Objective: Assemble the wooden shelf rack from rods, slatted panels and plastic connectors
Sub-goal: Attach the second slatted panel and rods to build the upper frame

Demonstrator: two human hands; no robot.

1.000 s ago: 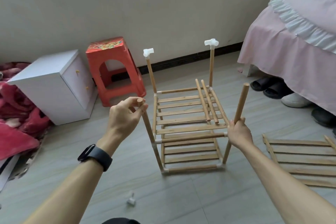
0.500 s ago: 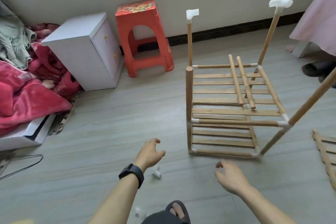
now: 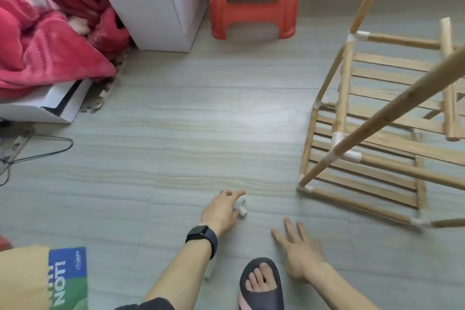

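Small white plastic connector on grey floor, pinched by left hand. Right hand flat, fingers spread, empty. Half-built slatted pale-wood rack off right.

left hand half covers the connector; rack runs off right.
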